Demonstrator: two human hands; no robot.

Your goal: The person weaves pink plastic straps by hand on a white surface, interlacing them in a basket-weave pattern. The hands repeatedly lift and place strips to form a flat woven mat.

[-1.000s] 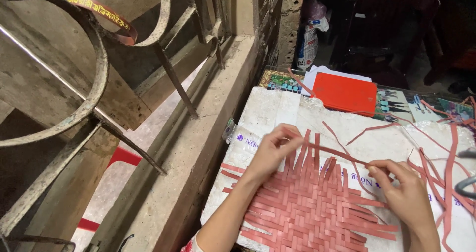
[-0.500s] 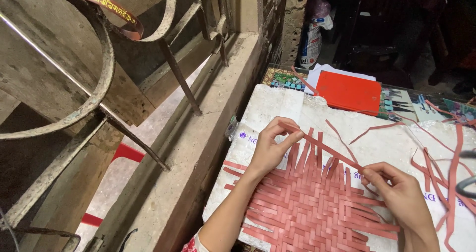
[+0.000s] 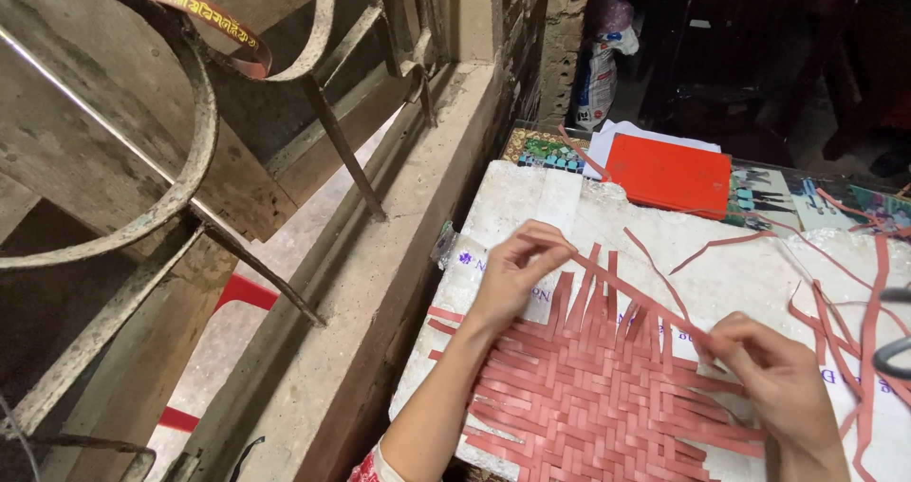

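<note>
A flat woven mat of red strips (image 3: 607, 397) lies on a white sheet (image 3: 531, 207) covering the table. One long red strip (image 3: 631, 297) stretches across the mat's upper edge. My left hand (image 3: 517, 268) pinches its left end between thumb and fingers. My right hand (image 3: 773, 373) pinches the strip at its right end, resting on the mat's right side. Several upright strip ends stick out of the mat between the two hands.
Loose red strips (image 3: 854, 321) lie at the right. A red folder (image 3: 669, 174) on white papers sits at the table's far edge. A concrete ledge (image 3: 380, 283) and rusty iron window bars (image 3: 190, 140) run along the left. A dark handle (image 3: 892, 354) shows at the right edge.
Both hands have kept hold of the long strip. My right hand has moved slightly left and up over the mat, and the strip now lies closer to the upright ends.
</note>
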